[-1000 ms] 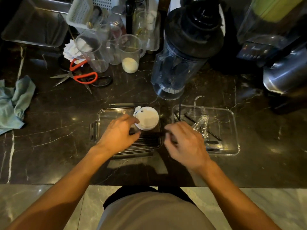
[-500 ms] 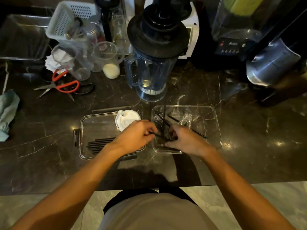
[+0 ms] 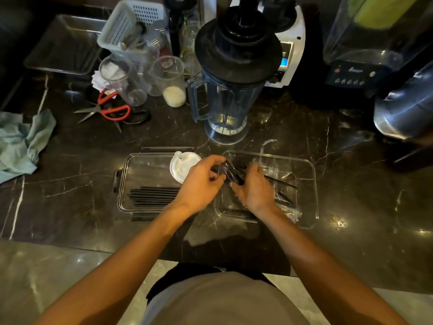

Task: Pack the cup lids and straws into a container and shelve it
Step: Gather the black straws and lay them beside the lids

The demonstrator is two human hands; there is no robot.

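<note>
A clear latching container (image 3: 131,160) sits on the dark marble counter. Inside it lie a white cup lid (image 3: 181,166) at the far right and a row of black straws (image 3: 152,195) along the near side. To its right stands a clear tray (image 3: 304,174) with loose black straws (image 3: 281,180) and crumpled plastic wrap. Over the tray's left end, my left hand (image 3: 201,184) and my right hand (image 3: 254,188) together grip a small bundle of black straws (image 3: 230,172) between their fingertips.
A blender jug (image 3: 225,99) with a black lid stands just behind the two trays. Measuring cups (image 3: 168,80), red-handled scissors (image 3: 112,109), a white basket (image 3: 131,24) and a metal tray (image 3: 65,45) crowd the back left. A blue cloth (image 3: 21,141) lies far left. Appliances line the back right.
My left hand left the cup lid and crossed right to the tray. Both hands have closed on a bundle of straws and lifted it slightly. The camera view shifted.
</note>
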